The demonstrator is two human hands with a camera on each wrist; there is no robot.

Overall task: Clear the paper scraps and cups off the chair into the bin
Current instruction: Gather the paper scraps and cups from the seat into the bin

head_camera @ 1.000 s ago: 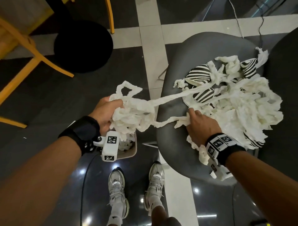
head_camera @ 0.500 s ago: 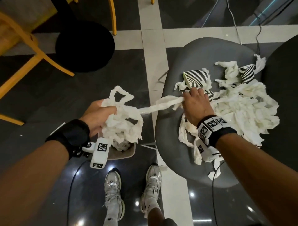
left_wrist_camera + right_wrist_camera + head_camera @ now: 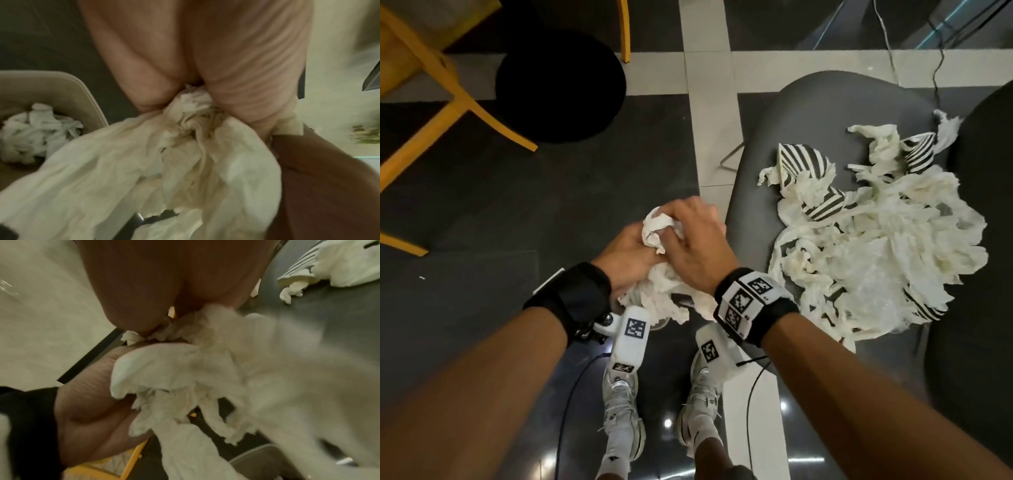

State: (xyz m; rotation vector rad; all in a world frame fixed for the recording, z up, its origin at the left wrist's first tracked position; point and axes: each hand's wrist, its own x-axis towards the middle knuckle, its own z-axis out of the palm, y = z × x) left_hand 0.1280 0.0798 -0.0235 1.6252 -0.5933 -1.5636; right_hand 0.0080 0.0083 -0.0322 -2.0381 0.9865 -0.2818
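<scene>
Beside the gray chair (image 3: pixel 763 192): both hands bunch one wad of paper scraps (image 3: pixel 657 298).

Left hand (image 3: pixel 628 255) and right hand (image 3: pixel 697 248) curl round the wad, above the beige bin (image 3: pixel 61 91). Remaining scraps and striped cups (image 3: pixel 803 162) lie on the seat.

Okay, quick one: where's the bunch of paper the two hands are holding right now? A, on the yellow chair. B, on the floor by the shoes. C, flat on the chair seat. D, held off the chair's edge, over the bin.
D: both the left hand and right hand clutch the paper bunch beside the chair, with the bin just below.
</scene>
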